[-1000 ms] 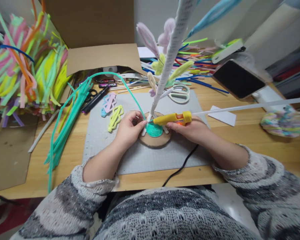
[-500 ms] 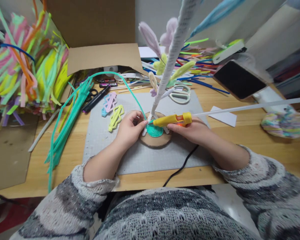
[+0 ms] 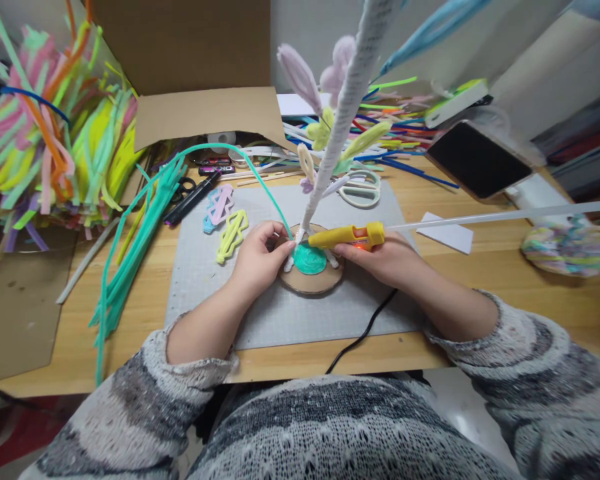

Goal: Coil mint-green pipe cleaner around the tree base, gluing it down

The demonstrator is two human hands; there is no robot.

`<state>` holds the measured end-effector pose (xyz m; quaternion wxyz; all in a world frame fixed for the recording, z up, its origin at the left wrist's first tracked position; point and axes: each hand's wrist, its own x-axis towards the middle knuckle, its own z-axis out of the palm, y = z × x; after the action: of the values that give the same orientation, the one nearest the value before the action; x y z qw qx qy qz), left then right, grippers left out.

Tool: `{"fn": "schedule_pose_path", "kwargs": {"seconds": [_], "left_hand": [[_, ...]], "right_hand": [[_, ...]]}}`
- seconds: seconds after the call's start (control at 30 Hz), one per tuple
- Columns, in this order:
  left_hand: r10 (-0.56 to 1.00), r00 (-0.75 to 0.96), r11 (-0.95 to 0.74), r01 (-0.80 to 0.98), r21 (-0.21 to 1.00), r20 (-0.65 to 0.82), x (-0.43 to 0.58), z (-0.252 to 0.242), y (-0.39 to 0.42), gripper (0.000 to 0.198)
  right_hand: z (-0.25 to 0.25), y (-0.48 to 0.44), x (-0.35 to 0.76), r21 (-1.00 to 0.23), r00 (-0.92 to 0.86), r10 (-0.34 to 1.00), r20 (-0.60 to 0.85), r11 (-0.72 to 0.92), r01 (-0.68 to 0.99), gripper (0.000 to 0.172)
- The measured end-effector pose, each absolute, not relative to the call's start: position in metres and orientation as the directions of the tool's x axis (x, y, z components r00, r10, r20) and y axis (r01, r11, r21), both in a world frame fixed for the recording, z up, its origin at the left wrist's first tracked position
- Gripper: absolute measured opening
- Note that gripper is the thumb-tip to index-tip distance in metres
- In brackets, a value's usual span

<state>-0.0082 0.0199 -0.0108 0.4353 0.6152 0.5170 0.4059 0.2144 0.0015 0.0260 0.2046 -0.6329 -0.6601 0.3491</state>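
Head view: left hand (image 3: 257, 260) pinches the teal pipe cleaner (image 3: 220, 145) against the teal coil (image 3: 307, 261), and right hand (image 3: 380, 260) is wrapped around the yellow glue gun (image 3: 347, 236), nozzle at the coil. The coil fills only the centre of the cardboard disc (image 3: 313, 285) round the white stem (image 3: 331, 147), with the rim bare and a long tail loose: likely about midway. Grey cutting mat (image 3: 290, 320) under both hands on a wooden table (image 3: 480, 280), scissors (image 3: 360, 190) beyond, phone (image 3: 477, 160) past the right hand.

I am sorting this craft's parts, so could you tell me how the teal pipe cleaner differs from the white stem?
The teal pipe cleaner arches from the left down into the pinch of the left hand; the white stem stands nearly upright on the cardboard disc. The teal pipe cleaner is bare; the white stem carries pastel loops. Both meet at the disc, near the tip of the glue gun held by the right hand.
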Motion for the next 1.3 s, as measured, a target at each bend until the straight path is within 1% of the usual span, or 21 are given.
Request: {"fn": "schedule_pose_path", "kwargs": {"seconds": [0.23, 0.37, 0.5, 0.6, 0.93, 1.13, 1.2, 1.3], "left_hand": [[0.989, 0.139, -0.082, 0.281, 0.956, 0.044, -0.008, -0.011, 0.020, 0.010], [0.989, 0.142, -0.081, 0.277, 0.958, 0.042, -0.009, -0.012, 0.021, 0.010], [0.987, 0.153, -0.090, 0.275, 0.957, 0.049, -0.009, -0.012, 0.022, 0.010], [0.986, 0.158, -0.100, 0.281, 0.954, 0.057, -0.009, -0.012, 0.022, 0.010], [0.985, 0.162, -0.107, 0.266, 0.958, 0.065, -0.011, -0.016, 0.022, 0.010], [0.984, 0.167, -0.095, 0.257, 0.962, 0.052, -0.011, -0.015, 0.022, 0.009], [0.985, 0.165, -0.097, 0.260, 0.961, 0.054, -0.011, -0.015, 0.022, 0.010], [0.984, 0.168, -0.100, 0.258, 0.961, 0.057, -0.011, -0.013, 0.022, 0.010]], "right_hand": [[0.024, 0.003, 0.219, -0.718, -0.074, 0.983, -0.165, -0.069, 0.692, 0.026], [0.034, 0.004, 0.221, -0.728, -0.052, 0.973, -0.226, -0.134, 0.672, 0.027], [0.043, 0.006, 0.220, -0.779, -0.116, 0.967, -0.228, -0.110, 0.617, 0.027], [0.047, 0.013, 0.218, -0.782, -0.164, 0.959, -0.231, -0.083, 0.618, 0.026], [0.059, 0.036, 0.220, -0.663, -0.256, 0.922, -0.291, -0.002, 0.748, 0.034], [0.063, 0.041, 0.215, -0.565, -0.210, 0.922, -0.325, -0.012, 0.825, 0.033], [0.063, 0.042, 0.215, -0.537, -0.199, 0.930, -0.308, 0.003, 0.844, 0.030], [0.064, 0.044, 0.215, -0.519, -0.228, 0.940, -0.253, 0.067, 0.852, 0.028]]}}
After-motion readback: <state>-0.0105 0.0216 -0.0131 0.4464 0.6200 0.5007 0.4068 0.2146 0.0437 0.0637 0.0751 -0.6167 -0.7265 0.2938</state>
